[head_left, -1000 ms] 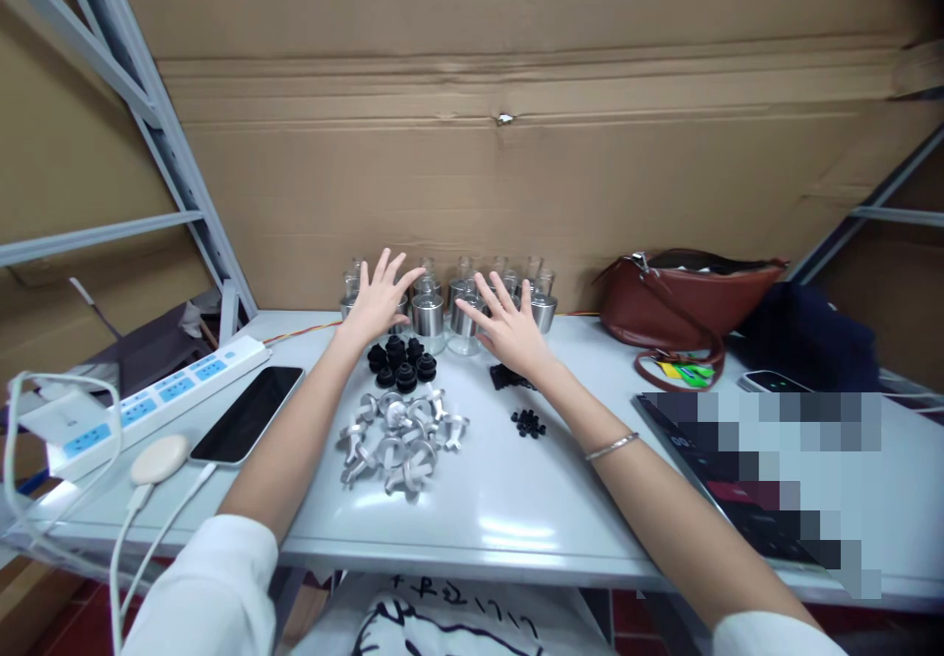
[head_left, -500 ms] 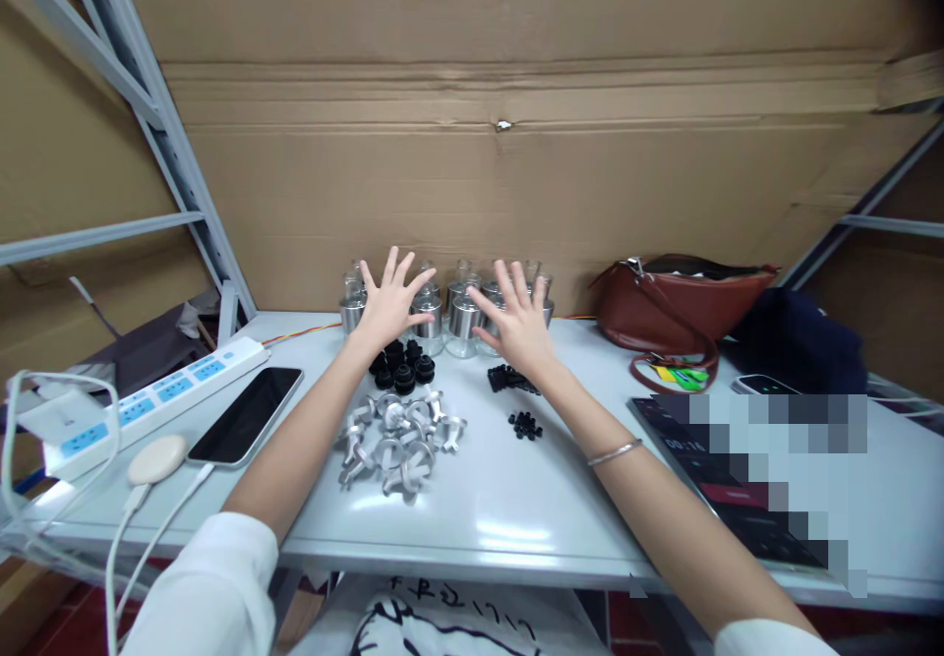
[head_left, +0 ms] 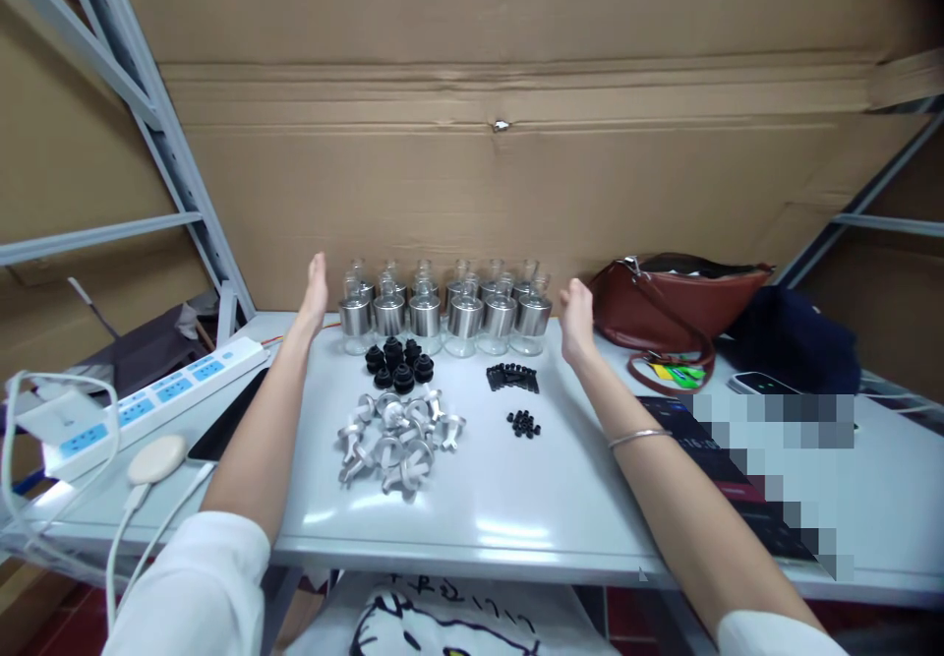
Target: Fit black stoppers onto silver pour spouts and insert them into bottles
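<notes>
My left hand [head_left: 316, 292] is held up edge-on at the left end of the glass bottles, its fingers stretched out and holding nothing. On the other side, my right hand [head_left: 577, 322] is raised at the right end of the bottles, also empty, its fingers partly foreshortened. Two rows of clear glass bottles with silver metal bands [head_left: 464, 317] stand between the hands. In front of them lie several black ribbed caps [head_left: 402, 377] and a pile of silver-grey stemmed parts [head_left: 398, 440]. Small black tapered pieces [head_left: 512, 378] form a row, with tiny black pieces [head_left: 524, 425] nearer me.
At the left are a white power strip [head_left: 158, 400], a phone [head_left: 228, 420] partly behind my forearm, and a round white charger [head_left: 157, 459] with cables. A brown leather bag [head_left: 678, 302], a dark blue cap [head_left: 800, 341] and a partly blurred tablet [head_left: 737, 479] lie right.
Both hands have moved apart, left and right, from in front of the bottles. They have turned from spread fingers to edge-on, leaving the bottles uncovered.
</notes>
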{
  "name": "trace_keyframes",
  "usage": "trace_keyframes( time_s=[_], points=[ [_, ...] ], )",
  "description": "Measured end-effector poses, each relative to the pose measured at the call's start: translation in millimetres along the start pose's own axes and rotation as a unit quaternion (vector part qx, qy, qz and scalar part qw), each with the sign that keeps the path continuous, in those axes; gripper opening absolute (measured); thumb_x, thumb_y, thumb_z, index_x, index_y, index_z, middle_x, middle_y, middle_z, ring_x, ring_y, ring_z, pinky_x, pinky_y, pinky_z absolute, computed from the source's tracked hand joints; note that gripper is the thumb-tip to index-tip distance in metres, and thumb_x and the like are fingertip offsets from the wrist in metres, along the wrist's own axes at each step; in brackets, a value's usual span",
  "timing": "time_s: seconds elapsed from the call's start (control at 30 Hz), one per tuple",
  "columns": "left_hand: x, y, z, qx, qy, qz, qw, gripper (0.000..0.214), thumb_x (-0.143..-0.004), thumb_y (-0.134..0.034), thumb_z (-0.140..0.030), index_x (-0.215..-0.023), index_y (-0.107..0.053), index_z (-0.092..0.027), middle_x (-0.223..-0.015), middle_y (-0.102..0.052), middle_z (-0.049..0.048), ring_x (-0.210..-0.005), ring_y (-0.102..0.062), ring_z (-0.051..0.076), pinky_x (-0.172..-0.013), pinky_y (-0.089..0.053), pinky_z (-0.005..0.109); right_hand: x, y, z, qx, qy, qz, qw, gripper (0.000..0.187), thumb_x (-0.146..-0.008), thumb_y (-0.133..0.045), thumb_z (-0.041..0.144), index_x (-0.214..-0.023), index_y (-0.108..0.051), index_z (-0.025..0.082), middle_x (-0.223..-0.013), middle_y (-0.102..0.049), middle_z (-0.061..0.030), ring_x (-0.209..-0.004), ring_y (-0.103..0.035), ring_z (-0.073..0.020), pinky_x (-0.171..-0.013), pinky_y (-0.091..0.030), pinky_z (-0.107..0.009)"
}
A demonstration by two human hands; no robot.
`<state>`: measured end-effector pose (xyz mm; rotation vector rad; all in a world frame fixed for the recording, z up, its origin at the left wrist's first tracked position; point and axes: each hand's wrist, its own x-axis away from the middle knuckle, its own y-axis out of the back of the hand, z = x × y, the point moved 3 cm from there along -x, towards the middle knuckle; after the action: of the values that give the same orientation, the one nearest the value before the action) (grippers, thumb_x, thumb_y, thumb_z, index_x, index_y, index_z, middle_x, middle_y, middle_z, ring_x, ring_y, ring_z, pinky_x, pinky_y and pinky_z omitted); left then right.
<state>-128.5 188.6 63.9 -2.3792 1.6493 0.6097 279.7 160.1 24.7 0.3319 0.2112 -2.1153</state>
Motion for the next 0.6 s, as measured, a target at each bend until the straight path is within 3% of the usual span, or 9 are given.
trace_keyframes(
  time_s=[0.07, 0.1, 0.2, 0.3, 0.43, 0.47, 0.53, 0.6],
  points=[
    [7, 10.8, 21, 0.042, 0.064, 0.043, 0.996, 0.076, -0.087, -0.002, -0.067, -0.125, -0.045, -0.017, -0.126, -0.054, 0.0166, -0.120, -0.049, 0.029, -0.099, -0.039, 0.049, -8, 3, -15, -0.023, -0.076, 0.045, 0.996, 0.066, -0.088, -0.011, 0.059, -0.121, -0.050, 0.016, -0.116, -0.061, -0.0168, -0.110, -0.057, -0.0293, -0.088, -0.045, -0.050],
    [13, 12.2, 31, 0.118, 0.128, 0.090, 0.981, 0.078, -0.085, -0.004, -0.070, -0.120, -0.049, -0.017, -0.114, -0.060, 0.0151, -0.109, -0.057, 0.027, -0.092, -0.045, 0.046, -10, 1, -23, -0.037, -0.117, 0.084, 0.989, 0.070, -0.087, -0.007, 0.061, -0.113, -0.054, 0.016, -0.107, -0.065, -0.0157, -0.102, -0.060, -0.0286, -0.083, -0.048, -0.048],
    [30, 10.2, 48, 0.280, 0.236, 0.185, 0.912, 0.071, -0.084, -0.015, -0.072, -0.107, -0.056, -0.019, -0.089, -0.066, 0.0088, -0.080, -0.063, 0.021, -0.073, -0.050, 0.034, -12, -3, -36, -0.037, -0.158, 0.149, 0.975, 0.074, -0.087, -0.004, 0.065, -0.096, -0.059, 0.016, -0.090, -0.067, -0.0121, -0.087, -0.062, -0.0238, -0.075, -0.049, -0.038],
    [37, 5.7, 52, 0.318, 0.258, 0.217, 0.886, 0.063, -0.083, -0.025, -0.072, -0.097, -0.058, -0.020, -0.079, -0.067, 0.0055, -0.069, -0.061, 0.019, -0.064, -0.047, 0.030, -12, -6, -41, -0.012, -0.134, 0.142, 0.981, 0.072, -0.090, -0.008, 0.062, -0.093, -0.060, 0.012, -0.085, -0.066, -0.0115, -0.079, -0.060, -0.0202, -0.070, -0.048, -0.034],
    [32, 4.8, 53, 0.308, 0.259, 0.201, 0.893, 0.061, -0.083, -0.028, -0.072, -0.094, -0.056, -0.019, -0.069, -0.063, 0.0033, -0.061, -0.058, 0.018, -0.059, -0.044, 0.028, -12, -10, -42, 0.007, -0.098, 0.106, 0.989, 0.041, -0.093, -0.041, 0.047, -0.109, -0.057, 0.013, -0.102, -0.062, -0.0083, -0.086, -0.061, -0.0173, -0.076, -0.051, -0.037],
    [29, 6.0, 50, 0.302, 0.255, 0.188, 0.899, 0.062, -0.082, -0.027, -0.072, -0.097, -0.055, -0.019, -0.069, -0.063, 0.0034, -0.061, -0.057, 0.017, -0.058, -0.044, 0.028, -14, -11, -40, 0.013, -0.082, 0.092, 0.992, 0.041, -0.093, -0.041, 0.046, -0.113, -0.055, 0.013, -0.107, -0.061, -0.0094, -0.091, -0.060, -0.0188, -0.079, -0.051, -0.039],
    [22, 10.5, 39, 0.276, 0.230, 0.159, 0.919, 0.067, -0.080, -0.025, -0.075, -0.106, -0.053, -0.018, -0.077, -0.064, 0.0061, -0.067, -0.060, 0.019, -0.061, -0.046, 0.029, -19, -10, -31, 0.026, -0.038, 0.060, 0.997, 0.052, -0.095, -0.025, 0.049, -0.122, -0.049, 0.011, -0.117, -0.057, -0.0144, -0.105, -0.056, -0.0237, -0.084, -0.048, -0.043],
    [16, 18.9, 13, 0.233, 0.169, 0.137, 0.948, 0.074, -0.078, -0.021, -0.078, -0.114, -0.050, -0.019, -0.094, -0.065, 0.0111, -0.087, -0.062, 0.023, -0.071, -0.049, 0.035, -26, -3, -13, 0.047, 0.033, 0.021, 0.998, 0.057, -0.095, -0.016, 0.048, -0.133, -0.036, 0.012, -0.131, -0.046, -0.0164, -0.120, -0.047, -0.0259, -0.091, -0.044, -0.047]
  ],
)
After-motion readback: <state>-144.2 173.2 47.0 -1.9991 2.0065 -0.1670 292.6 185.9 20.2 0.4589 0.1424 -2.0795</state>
